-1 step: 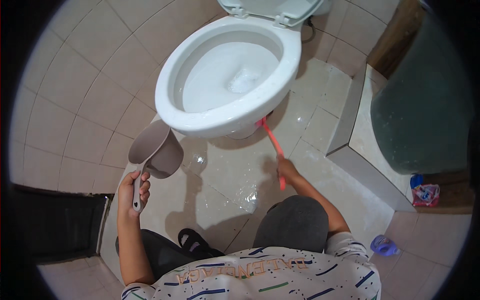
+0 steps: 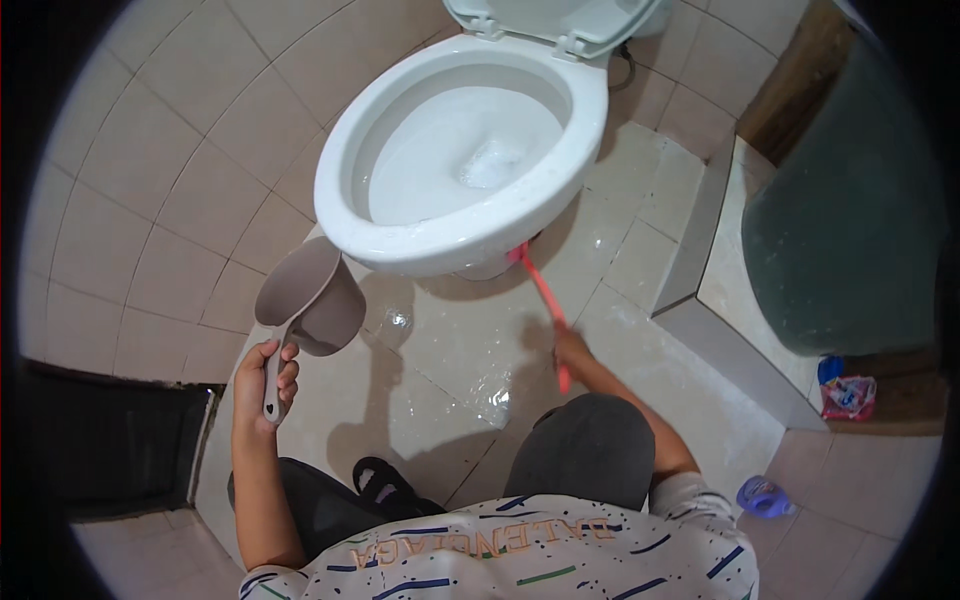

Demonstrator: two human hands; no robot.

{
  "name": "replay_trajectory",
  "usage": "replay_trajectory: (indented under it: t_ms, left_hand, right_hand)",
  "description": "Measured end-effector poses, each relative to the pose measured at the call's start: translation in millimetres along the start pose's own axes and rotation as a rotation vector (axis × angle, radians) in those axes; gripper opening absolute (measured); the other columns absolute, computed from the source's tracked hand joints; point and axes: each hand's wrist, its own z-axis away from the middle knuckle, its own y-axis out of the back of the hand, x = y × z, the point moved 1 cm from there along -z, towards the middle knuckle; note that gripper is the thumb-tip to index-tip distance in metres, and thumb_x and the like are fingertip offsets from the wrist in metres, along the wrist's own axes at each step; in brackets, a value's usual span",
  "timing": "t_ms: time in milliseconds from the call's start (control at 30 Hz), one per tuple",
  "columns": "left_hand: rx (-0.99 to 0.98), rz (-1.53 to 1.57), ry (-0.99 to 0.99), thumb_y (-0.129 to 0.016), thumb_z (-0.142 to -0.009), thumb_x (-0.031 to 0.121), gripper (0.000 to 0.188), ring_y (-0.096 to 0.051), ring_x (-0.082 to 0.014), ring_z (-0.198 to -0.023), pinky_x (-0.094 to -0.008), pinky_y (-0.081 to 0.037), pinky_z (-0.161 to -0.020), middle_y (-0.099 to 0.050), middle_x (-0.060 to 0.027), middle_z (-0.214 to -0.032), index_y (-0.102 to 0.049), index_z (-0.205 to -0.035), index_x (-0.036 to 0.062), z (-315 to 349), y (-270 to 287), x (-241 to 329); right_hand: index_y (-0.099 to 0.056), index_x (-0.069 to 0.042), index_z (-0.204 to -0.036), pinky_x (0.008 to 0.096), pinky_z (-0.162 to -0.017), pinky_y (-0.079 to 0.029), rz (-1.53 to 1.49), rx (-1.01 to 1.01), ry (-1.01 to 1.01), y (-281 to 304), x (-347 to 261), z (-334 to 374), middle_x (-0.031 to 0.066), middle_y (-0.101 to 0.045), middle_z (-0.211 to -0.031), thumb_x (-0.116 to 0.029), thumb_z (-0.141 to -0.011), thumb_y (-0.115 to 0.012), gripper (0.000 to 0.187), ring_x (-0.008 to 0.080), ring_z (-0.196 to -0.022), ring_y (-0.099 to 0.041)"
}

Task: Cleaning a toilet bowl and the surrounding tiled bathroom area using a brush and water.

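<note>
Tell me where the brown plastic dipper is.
In the head view, left of centre, the brown plastic dipper is held by its handle in the person's left hand, below and left of the white toilet bowl.

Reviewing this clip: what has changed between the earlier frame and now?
Very little: the right hand and the pink long-handled tool it grips have shifted slightly toward the person. Nothing was taken hold of or let go. The left hand still holds the brown dipper; the toilet stayed put.
</note>
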Motion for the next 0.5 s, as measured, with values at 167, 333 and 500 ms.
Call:
replay_trajectory:
  t_ms: [167, 333, 500]
  left_hand:
    - [0.046, 0.012, -0.034, -0.035, -0.083, 0.022, 0.021, -0.033, -0.0071, -0.030, -0.0178, -0.034, -0.027, -0.034, 0.0008, -0.045, -0.039, -0.070, 0.0062, 2, 5, 3]
    - [0.006, 0.002, -0.065, -0.034, -0.083, 0.020, 0.020, -0.034, -0.0069, -0.032, -0.0174, -0.035, -0.028, -0.036, -0.0002, -0.051, -0.038, -0.071, 0.0048, 5, 6, 5]
    - [-0.015, -0.024, -0.111, -0.037, -0.082, 0.020, 0.019, -0.035, -0.0058, -0.035, -0.0176, -0.034, -0.028, -0.038, -0.0008, -0.058, -0.038, -0.071, 0.0039, 12, 6, 11]
  right_hand:
    - [-0.046, -0.006, -0.078, 0.0378, -0.043, -0.039, 0.395, 0.153, 0.244, -4, 61, 52, 0.0121, -0.050, -0.057, -0.038, -0.082, -0.040, 0.032, 0.0271, -0.048, -0.050]
    - [-0.049, -0.008, -0.084, 0.0404, -0.055, -0.041, 0.980, 0.143, 0.454, 24, 14, 101, 0.0175, -0.055, -0.068, -0.032, -0.078, -0.049, 0.025, 0.0355, -0.064, -0.054]
    - [-0.047, -0.009, -0.082, 0.0430, -0.052, -0.040, 1.165, 0.275, 0.822, 40, -81, 114, 0.0150, -0.055, -0.064, -0.023, -0.070, -0.057, 0.021, 0.0343, -0.061, -0.054]
